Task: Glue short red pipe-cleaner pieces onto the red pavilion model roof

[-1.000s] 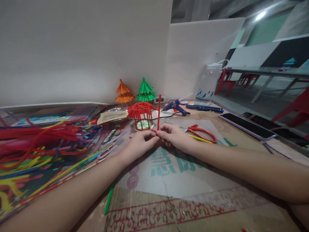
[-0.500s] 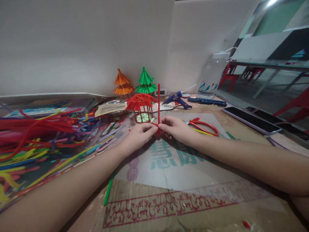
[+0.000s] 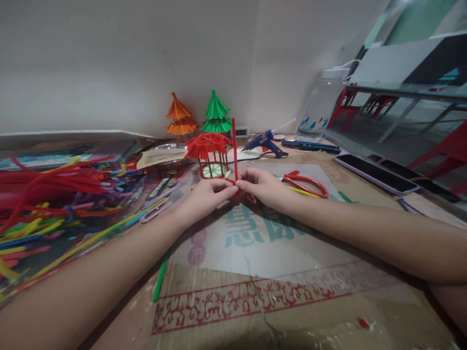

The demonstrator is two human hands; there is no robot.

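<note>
A red pipe cleaner [image 3: 234, 150] stands upright between my hands, its lower end pinched and bent at my fingertips. My left hand [image 3: 213, 197] is closed on it from the left, thumb against the fingers. From the right, my right hand [image 3: 259, 188] pinches the same piece, and the fingertips of both hands nearly meet. Just behind them stands a small pavilion [image 3: 209, 146] with a red fringed roof, brown posts and a pale round base. Red-handled scissors [image 3: 308, 185] lie beside my right hand, partly hidden by it.
An orange tiered tower [image 3: 179, 116] and a green tiered tower [image 3: 216, 112] stand by the wall. Many loose pipe cleaners [image 3: 54, 194] fill the left side. A blue glue gun [image 3: 268, 144], a clear bottle [image 3: 317, 107] and a phone [image 3: 375, 173] are at the right.
The whole view has shifted slightly, with things sitting a little higher and further left. Both hands keep their pinch on the pipe cleaner, which leans slightly more to the left.
</note>
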